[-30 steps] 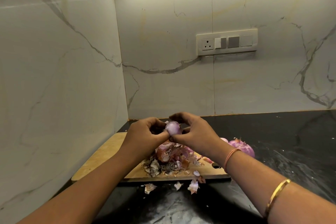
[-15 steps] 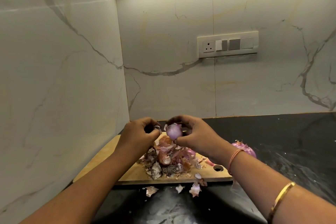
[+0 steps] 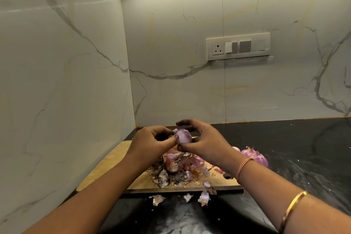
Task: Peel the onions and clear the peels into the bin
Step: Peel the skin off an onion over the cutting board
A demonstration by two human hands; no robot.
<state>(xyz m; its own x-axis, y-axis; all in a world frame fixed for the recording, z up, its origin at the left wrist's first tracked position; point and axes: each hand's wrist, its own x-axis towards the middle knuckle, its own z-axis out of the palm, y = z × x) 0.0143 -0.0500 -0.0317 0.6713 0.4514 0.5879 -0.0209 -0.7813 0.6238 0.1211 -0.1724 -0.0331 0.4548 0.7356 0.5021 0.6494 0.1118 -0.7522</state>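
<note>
A: So, where is the onion (image 3: 183,136) at this moment?

B: It is held above the cutting board (image 3: 106,169), between both hands. The right hand (image 3: 207,143) cups it, with the fingers curled over the top and the thumb underneath. The left hand (image 3: 150,143) pinches at its left side, probably on a scrap of skin.

A: How does the person do this step well?

B: Likely by gripping firmly with the right hand and pulling the skin off in strips. These should drop onto the pile of peels (image 3: 176,169) on the board, not the counter (image 3: 294,148), where a few loose peels (image 3: 204,196) already lie.

A: Any containers?

B: No bin is in view. The board carries the peels, and an unpeeled onion (image 3: 255,157) sits just beside its right end.
</note>
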